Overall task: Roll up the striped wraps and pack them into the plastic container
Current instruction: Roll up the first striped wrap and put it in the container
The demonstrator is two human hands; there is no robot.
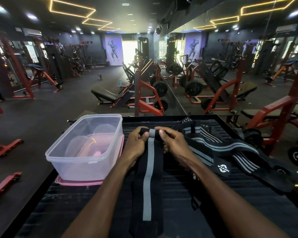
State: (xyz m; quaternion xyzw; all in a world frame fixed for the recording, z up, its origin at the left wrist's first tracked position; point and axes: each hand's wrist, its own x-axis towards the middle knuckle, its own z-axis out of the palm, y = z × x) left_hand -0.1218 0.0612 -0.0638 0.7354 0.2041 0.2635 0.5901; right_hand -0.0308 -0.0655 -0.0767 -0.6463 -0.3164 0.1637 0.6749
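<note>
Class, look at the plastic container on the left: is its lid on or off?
Off. The container is open on top, and it stands on its pink lid, whose edge shows beneath its base.

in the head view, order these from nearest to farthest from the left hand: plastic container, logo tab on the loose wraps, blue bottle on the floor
1. Plastic container, just left of the left hand.
2. Logo tab, to the right, past the right hand.
3. Blue bottle, far ahead on the gym floor.
</note>
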